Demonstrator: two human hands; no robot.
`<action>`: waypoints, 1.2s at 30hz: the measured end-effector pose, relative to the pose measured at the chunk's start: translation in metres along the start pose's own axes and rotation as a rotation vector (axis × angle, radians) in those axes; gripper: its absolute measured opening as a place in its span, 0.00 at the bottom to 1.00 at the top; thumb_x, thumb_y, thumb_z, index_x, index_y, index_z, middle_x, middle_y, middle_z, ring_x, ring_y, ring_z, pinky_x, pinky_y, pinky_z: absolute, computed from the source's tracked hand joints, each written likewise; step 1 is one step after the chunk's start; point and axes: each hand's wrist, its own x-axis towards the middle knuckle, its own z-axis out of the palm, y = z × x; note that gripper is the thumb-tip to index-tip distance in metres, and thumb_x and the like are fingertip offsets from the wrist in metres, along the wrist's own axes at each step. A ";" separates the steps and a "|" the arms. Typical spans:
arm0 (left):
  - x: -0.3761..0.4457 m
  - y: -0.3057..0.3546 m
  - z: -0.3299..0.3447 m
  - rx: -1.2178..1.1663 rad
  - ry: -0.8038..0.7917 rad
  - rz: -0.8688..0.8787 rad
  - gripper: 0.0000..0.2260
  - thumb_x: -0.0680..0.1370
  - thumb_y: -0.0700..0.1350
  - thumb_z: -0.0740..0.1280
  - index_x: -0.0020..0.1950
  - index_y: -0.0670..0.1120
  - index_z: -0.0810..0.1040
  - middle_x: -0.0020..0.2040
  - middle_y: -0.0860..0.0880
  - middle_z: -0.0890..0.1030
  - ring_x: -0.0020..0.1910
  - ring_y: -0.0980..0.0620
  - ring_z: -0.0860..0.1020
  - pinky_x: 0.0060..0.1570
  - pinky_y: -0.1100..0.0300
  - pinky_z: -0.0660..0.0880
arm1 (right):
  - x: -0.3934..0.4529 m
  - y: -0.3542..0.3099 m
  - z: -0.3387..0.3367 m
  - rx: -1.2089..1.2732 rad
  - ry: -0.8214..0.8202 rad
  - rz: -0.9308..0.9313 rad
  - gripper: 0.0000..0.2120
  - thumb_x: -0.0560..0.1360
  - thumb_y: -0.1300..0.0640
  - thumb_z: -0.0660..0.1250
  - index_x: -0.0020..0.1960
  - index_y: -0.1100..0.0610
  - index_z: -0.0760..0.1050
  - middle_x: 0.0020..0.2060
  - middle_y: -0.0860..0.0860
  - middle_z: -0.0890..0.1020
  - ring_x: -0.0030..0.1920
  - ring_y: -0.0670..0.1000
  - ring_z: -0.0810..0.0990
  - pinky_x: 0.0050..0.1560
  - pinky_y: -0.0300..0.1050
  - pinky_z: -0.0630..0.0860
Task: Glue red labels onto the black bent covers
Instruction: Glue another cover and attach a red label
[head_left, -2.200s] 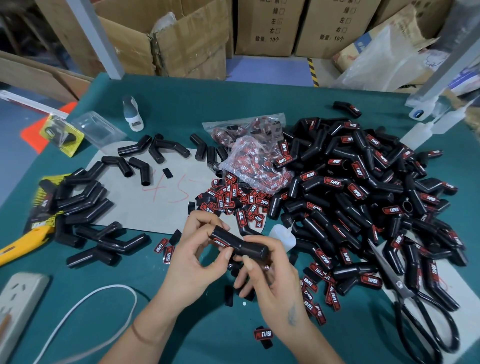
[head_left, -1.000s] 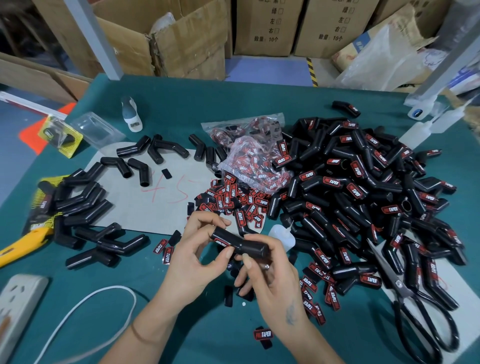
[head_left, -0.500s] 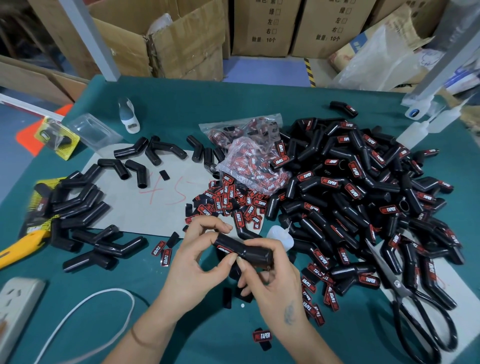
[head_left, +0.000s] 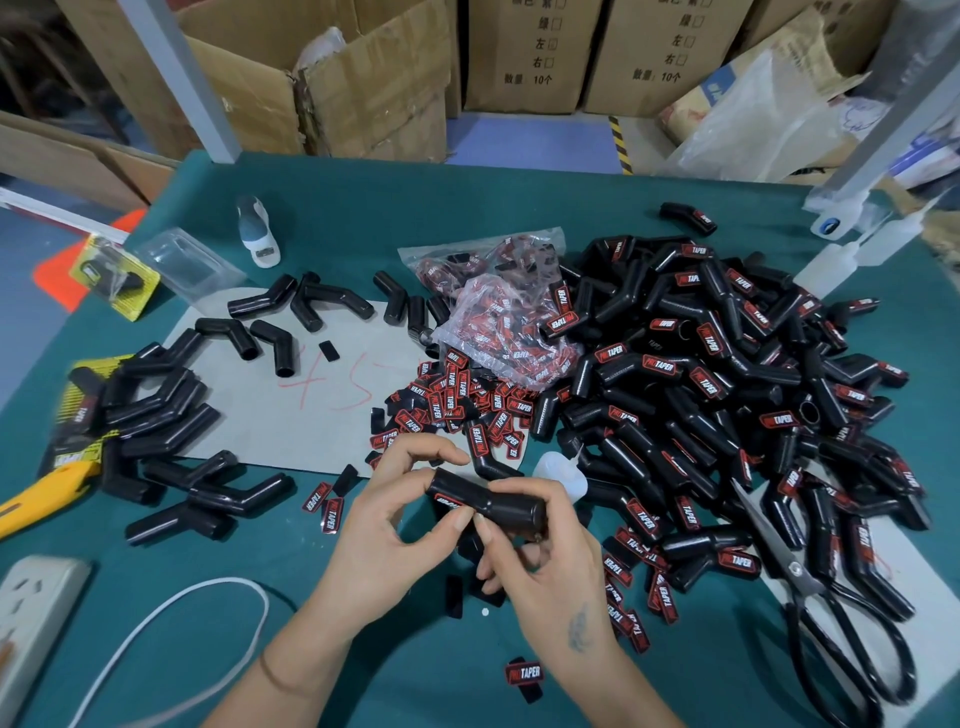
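Note:
Both hands hold one black bent cover (head_left: 498, 503) above the near middle of the green table (head_left: 415, 665). My left hand (head_left: 395, 525) grips its left end, thumb pressed on a red label (head_left: 448, 505) on the cover. My right hand (head_left: 540, 556) grips the right end, thumb beside the left thumb. Loose red labels (head_left: 452, 402) lie scattered just beyond the hands. A big pile of labelled covers (head_left: 727, 384) fills the right side. Plain black covers (head_left: 161, 415) lie at the left.
A small white glue bottle (head_left: 561, 470) lies just right of the hands. Black scissors (head_left: 831, 623) rest at the right front. Clear bags of labels (head_left: 498, 312) sit mid-table. A yellow knife (head_left: 41, 493), power strip (head_left: 31, 618) and white cable (head_left: 171, 618) are at the left.
The hands have kept hold of the same cover, shifting it only slightly; the thumbs have stayed on the label end. Nothing else on the table has moved.

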 end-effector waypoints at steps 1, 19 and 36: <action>0.000 0.000 0.000 0.005 0.005 -0.001 0.04 0.78 0.46 0.71 0.50 0.53 0.84 0.60 0.52 0.77 0.62 0.45 0.77 0.64 0.53 0.72 | 0.000 0.000 0.000 -0.002 0.000 -0.002 0.11 0.75 0.44 0.72 0.57 0.36 0.77 0.37 0.50 0.85 0.34 0.52 0.85 0.35 0.41 0.82; -0.003 -0.007 0.008 -0.006 0.079 0.003 0.04 0.77 0.44 0.71 0.48 0.45 0.83 0.56 0.50 0.76 0.61 0.40 0.77 0.63 0.34 0.74 | 0.000 -0.001 0.000 -0.030 -0.008 -0.028 0.11 0.76 0.44 0.71 0.57 0.34 0.76 0.38 0.49 0.85 0.35 0.52 0.85 0.36 0.40 0.82; -0.003 -0.006 0.008 -0.056 0.083 -0.015 0.01 0.77 0.45 0.72 0.47 0.50 0.83 0.55 0.52 0.75 0.62 0.40 0.76 0.65 0.36 0.73 | 0.000 0.001 0.001 -0.030 -0.001 -0.031 0.12 0.76 0.45 0.72 0.57 0.34 0.76 0.39 0.48 0.85 0.34 0.52 0.85 0.35 0.40 0.82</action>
